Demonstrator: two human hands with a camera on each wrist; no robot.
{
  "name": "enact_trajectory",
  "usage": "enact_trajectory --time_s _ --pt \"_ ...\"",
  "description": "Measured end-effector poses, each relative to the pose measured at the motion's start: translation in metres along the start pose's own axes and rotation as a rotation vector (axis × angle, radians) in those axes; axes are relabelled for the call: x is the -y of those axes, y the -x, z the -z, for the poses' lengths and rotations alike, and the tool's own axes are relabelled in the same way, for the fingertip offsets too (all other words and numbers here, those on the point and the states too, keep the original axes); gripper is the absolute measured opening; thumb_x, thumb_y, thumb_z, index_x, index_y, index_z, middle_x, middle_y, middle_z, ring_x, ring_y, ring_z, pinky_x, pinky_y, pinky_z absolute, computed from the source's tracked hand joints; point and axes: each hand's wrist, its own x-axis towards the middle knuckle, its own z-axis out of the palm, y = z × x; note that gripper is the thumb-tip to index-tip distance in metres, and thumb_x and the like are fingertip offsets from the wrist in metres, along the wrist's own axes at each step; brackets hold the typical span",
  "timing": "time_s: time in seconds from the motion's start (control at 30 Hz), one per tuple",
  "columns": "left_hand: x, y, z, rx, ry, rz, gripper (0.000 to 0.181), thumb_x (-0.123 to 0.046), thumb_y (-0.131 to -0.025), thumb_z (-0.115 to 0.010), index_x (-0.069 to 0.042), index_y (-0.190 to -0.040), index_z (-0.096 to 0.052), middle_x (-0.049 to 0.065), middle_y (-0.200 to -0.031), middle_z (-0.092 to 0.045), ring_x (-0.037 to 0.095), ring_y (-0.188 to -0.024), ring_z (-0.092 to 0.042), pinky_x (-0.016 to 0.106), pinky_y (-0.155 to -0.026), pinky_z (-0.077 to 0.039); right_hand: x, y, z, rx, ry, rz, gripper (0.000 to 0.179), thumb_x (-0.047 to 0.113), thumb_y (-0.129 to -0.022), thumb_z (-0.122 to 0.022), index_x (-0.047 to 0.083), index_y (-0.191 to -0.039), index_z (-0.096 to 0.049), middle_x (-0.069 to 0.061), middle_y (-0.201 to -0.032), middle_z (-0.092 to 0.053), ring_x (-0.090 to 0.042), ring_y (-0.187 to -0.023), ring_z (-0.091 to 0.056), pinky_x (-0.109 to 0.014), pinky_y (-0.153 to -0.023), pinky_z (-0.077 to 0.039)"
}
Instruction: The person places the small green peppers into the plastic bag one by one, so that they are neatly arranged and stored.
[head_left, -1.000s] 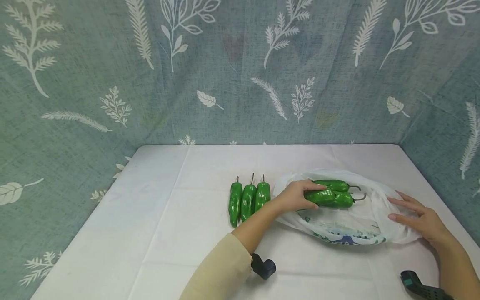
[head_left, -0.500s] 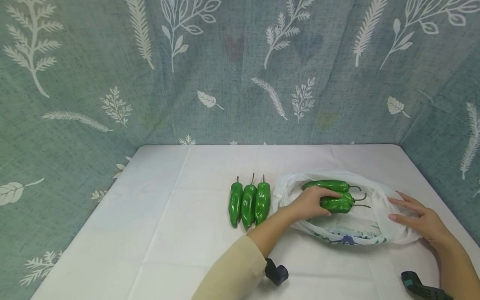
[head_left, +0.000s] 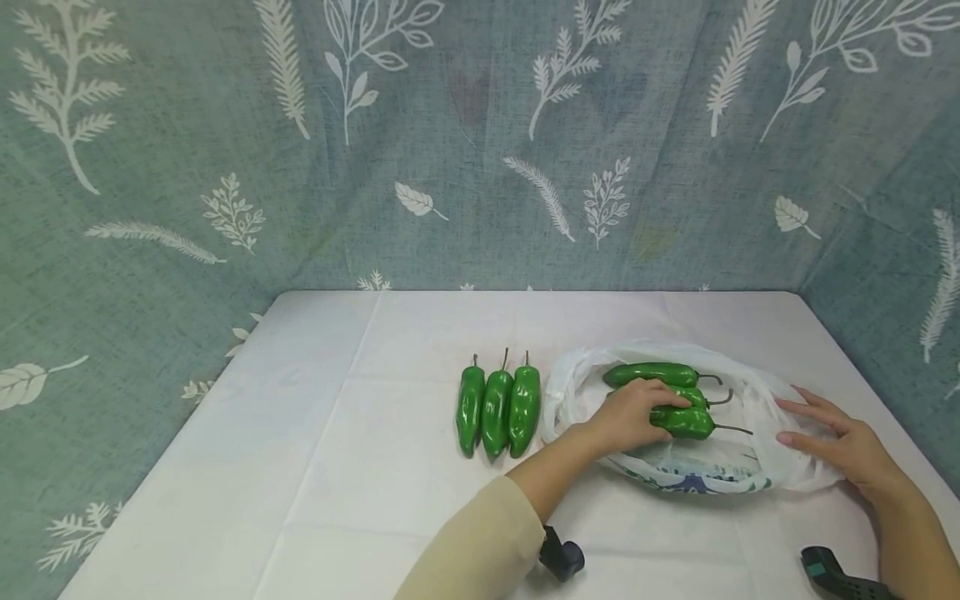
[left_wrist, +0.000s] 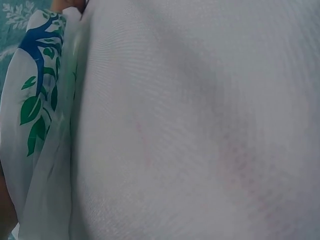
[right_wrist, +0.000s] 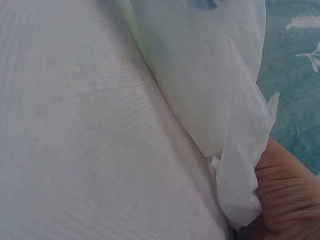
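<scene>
In the head view, my left hand point(head_left: 633, 414) reaches into an open white plastic bag point(head_left: 776, 429). Its fingers and thumb grip a glossy green chili pepper point(head_left: 688, 423), whose stem points right; the palm hides its other end. Just behind lie two more green peppers, a middle one point(head_left: 693, 397) partly under the fingers and a back one point(head_left: 660, 373). My right hand point(head_left: 847, 442) rests on the bag's right side with fingers spread. The left wrist view shows the bag's printed side point(left_wrist: 37, 95); in the right wrist view, a hand point(right_wrist: 287, 195) shows beside the bag.
Three green peppers point(head_left: 496, 412) lie side by side left of the bag, stems pointing away. A white cloth covers the table point(head_left: 360, 467). A leaf-patterned curtain point(head_left: 450, 208) stands behind. A dark wrist device point(head_left: 562, 557) sits below the left forearm.
My left hand has moved right and nearer with its pepper, which now lies in front of the other two in the bag. The right hand has stayed put.
</scene>
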Motion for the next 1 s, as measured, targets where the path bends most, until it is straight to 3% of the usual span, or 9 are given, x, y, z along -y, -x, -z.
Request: enact_trajectory --time_s 0.1,0.43,0.73,1.0 --pt "0.0 0.001 -0.002 -0.017 -0.003 -0.005 0.049 -0.027 -0.082 -0.074 -0.025 -0.129 -0.059 -0.007 -0.131 -0.057 0.008 -0.123 -0.048 0.015 -0.103 -0.032 0.0 0.0 0.0 -0.003 0.006 0.008 0.057 0.027 -0.088 -0.067 0.016 -0.14 -0.046 0.044 -0.133 -0.015 -0.043 -0.141 0.009 -0.071 -0.104 0.005" --pt "-0.003 0.001 -0.006 -0.09 -0.045 0.063 0.046 -0.033 -0.077 -0.078 -0.027 -0.121 -0.065 -0.009 -0.121 -0.058 0.005 -0.113 -0.049 0.014 -0.097 -0.035 0.0 0.001 -0.001 0.003 0.007 0.0 0.057 0.028 -0.089 -0.067 0.017 -0.141 -0.045 0.044 -0.134 -0.013 -0.044 -0.14 0.01 -0.071 -0.103 0.005" --pt "0.0 0.005 -0.003 -0.101 0.013 0.099 0.048 -0.034 -0.077 -0.078 -0.028 -0.123 -0.064 -0.009 -0.123 -0.058 0.005 -0.115 -0.049 0.015 -0.098 -0.036 0.0 0.001 0.0 0.005 -0.006 0.012 0.057 0.026 -0.089 -0.067 0.017 -0.141 -0.046 0.043 -0.135 -0.014 -0.043 -0.14 0.01 -0.07 -0.104 0.005" --pt "0.005 0.01 0.005 -0.104 0.127 0.117 0.055 -0.034 -0.076 -0.079 -0.024 -0.127 -0.061 -0.007 -0.126 -0.057 0.008 -0.12 -0.049 0.018 -0.1 -0.037 -0.001 0.0 0.0 -0.006 0.002 0.029 0.057 0.026 -0.088 -0.067 0.017 -0.141 -0.046 0.044 -0.133 -0.015 -0.042 -0.141 0.01 -0.07 -0.104 0.005"
